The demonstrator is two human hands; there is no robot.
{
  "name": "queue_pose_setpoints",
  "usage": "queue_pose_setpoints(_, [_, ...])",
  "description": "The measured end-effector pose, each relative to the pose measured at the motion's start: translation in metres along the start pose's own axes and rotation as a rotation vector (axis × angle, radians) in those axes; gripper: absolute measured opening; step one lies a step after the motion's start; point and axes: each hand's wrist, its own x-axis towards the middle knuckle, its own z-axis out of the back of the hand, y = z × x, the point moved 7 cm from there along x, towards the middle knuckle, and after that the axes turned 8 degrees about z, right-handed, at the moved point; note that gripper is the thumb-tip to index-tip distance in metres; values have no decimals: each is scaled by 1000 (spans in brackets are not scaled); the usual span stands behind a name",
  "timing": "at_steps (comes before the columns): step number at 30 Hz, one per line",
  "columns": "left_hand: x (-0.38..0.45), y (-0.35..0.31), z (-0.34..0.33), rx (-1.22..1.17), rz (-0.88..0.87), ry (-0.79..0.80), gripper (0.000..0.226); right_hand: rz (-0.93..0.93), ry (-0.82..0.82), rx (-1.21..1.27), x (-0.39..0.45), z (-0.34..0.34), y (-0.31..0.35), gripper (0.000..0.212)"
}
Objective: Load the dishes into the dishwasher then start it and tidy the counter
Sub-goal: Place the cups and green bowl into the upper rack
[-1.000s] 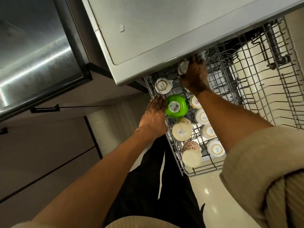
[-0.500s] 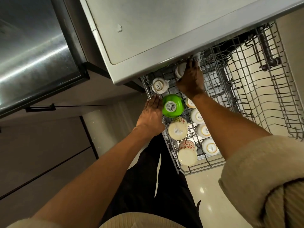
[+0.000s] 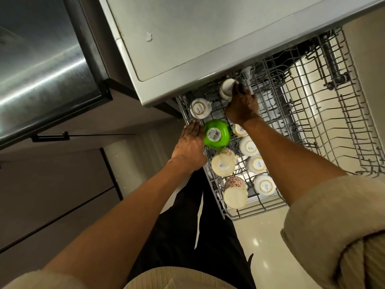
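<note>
The dishwasher's upper wire rack (image 3: 312, 113) is pulled out below the counter edge. Several cups stand upside down along its left side, among them a green bowl (image 3: 217, 133), a white cup (image 3: 200, 108) and two floral mugs (image 3: 235, 191). My right hand (image 3: 241, 105) reaches to the rack's far end, and its fingers hold a white cup (image 3: 226, 88) there, partly under the counter. Flat against the rack's left rim lies my left hand (image 3: 190, 146), fingers straight, beside the green bowl.
The grey counter top (image 3: 198, 38) overhangs the rack's far end. A steel appliance front (image 3: 41, 59) is at the left, with dark cabinet fronts (image 3: 52, 184) below. The rack's right half holds bare tines. Glossy floor (image 3: 260, 236) lies beneath.
My right hand has shifted slightly at the far cup, which now shows more to its left. The left hand stays on the rack's rim.
</note>
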Motion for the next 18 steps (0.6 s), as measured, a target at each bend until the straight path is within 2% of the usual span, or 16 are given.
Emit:
queue_pose_setpoints(3, [0, -2, -2, 7, -5, 2, 97, -15, 6, -28, -1, -1, 1, 79])
queue_pose_setpoints(7, [2, 1, -3, 5, -11, -22, 95, -30, -69, -52, 10, 10, 0, 75])
queue_pose_setpoints(12, [1, 2, -3, -9, -28, -37, 93, -35, -16, -112, 29, 19, 4, 73])
queue_pose_setpoints(15, [1, 2, -3, -13, -25, -36, 96, -61, 21, -83, 35, 14, 4, 67])
queue_pose_setpoints(18, [1, 2, -3, -18, -24, -34, 97, -87, -15, -10, 37, 11, 0, 69])
